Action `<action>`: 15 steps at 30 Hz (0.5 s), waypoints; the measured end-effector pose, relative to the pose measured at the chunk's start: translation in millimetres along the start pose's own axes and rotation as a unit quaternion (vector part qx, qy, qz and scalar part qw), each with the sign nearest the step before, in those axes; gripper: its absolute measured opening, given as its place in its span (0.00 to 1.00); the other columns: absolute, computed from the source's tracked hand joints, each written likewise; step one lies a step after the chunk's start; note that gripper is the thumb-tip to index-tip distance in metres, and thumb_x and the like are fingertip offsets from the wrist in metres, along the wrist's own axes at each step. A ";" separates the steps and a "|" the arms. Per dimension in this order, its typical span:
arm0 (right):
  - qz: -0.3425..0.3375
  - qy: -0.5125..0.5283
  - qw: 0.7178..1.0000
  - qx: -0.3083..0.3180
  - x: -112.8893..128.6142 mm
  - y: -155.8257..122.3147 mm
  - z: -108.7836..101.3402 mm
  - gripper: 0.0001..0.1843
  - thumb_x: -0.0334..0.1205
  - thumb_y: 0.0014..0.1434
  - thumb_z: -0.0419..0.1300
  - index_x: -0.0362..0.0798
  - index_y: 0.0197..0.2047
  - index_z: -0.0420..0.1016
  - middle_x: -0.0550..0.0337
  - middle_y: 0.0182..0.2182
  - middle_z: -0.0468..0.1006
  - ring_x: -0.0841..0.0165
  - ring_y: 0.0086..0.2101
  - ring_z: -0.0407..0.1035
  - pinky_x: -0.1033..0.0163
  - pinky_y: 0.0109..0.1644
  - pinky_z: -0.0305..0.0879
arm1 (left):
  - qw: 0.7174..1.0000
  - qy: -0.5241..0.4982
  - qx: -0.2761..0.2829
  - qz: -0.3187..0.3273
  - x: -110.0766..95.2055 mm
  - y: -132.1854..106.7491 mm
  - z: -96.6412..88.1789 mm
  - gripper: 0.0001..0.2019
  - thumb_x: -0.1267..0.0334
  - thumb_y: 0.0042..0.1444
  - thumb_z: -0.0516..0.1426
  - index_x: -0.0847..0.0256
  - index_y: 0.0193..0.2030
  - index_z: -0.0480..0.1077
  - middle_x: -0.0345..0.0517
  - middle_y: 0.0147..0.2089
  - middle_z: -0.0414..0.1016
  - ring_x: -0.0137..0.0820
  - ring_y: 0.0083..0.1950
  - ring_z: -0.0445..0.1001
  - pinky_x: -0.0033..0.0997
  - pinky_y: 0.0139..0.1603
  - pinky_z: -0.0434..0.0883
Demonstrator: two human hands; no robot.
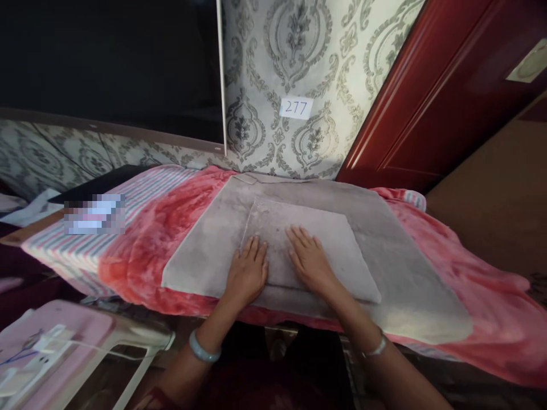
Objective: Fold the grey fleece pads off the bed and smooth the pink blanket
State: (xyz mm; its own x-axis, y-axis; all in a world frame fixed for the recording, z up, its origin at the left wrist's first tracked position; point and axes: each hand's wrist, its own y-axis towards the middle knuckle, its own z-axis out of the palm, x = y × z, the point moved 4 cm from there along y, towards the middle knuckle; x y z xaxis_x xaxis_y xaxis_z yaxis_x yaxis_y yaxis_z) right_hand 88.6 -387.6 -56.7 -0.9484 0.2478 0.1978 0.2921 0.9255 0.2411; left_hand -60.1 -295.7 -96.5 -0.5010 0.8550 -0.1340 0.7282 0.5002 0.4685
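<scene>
Forearms, two, bare, entering from the bottom edge; a pale, smooth, rounded bangle on the left wrist, a thin silvery bracelet on the right.

Left hand: laid flat, palm down, fingers extended and close together; grasping nothing. Touches the smaller grey cloth near its left edge.

Right hand: likewise flat and palm down, fingers extended, slightly parted; grasping nothing. Touches the same piece near its middle.

Smaller grey cloth: soft, short-napped, roughly four-sided, mottled at the upper left corner. Lies flat upon the larger grey cloth, inside its outline, beneath both hands.

Larger grey cloth: same plush look, broad, spread flat, edges slanting outward toward the near side.

Pink-red blanket: deep-piled, crumpled, showing on both sides of the grey pieces and along the near edge.

Striped cloth: white, pink and blue-grey bands, under the blanket at left; a pixelated item rests on it.

Pink-and-white stand, lower left: smooth, rounded corner, a white object and cord on top.

Room: dark screen with slim frame; damask-patterned wallpaper; white paper label handwritten "277"; glossy red-brown door, right.
</scene>
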 end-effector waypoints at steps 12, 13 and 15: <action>-0.189 0.012 0.969 0.157 57.3 88.3 51.9 0.33 0.53 0.75 0.40 0.48 0.77 0.50 0.55 0.75 0.46 0.61 0.73 0.35 0.43 0.75 0.34 | 0.995 -0.002 -0.083 0.053 5.7 -27.4 0.1 0.22 0.67 0.63 0.53 0.64 0.64 0.70 0.60 0.65 0.72 0.51 0.69 0.66 0.54 0.63 0.69; -0.187 0.014 0.970 0.156 55.5 87.6 53.0 0.33 0.54 0.75 0.39 0.49 0.77 0.49 0.56 0.75 0.46 0.61 0.73 0.35 0.43 0.75 0.35 | 0.995 -0.004 -0.086 0.053 6.0 -27.3 0.2 0.23 0.67 0.63 0.52 0.64 0.64 0.70 0.59 0.65 0.72 0.51 0.69 0.67 0.53 0.63 0.69; -0.190 0.015 0.969 0.156 53.0 87.7 53.9 0.33 0.55 0.75 0.39 0.52 0.77 0.48 0.57 0.75 0.46 0.62 0.73 0.36 0.43 0.75 0.36 | 0.994 -0.007 -0.094 0.053 5.7 -26.4 -0.3 0.23 0.67 0.63 0.52 0.64 0.64 0.70 0.59 0.65 0.73 0.50 0.69 0.67 0.52 0.62 0.70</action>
State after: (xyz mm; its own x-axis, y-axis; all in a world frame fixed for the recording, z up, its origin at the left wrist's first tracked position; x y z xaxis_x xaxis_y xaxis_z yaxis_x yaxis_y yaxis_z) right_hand 57.3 -277.8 -76.3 -0.9749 -0.1320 0.1791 -0.1335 0.9910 0.0036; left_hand -82.4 -304.0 -109.5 -0.4197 0.9035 -0.0867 0.6757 0.3748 0.6348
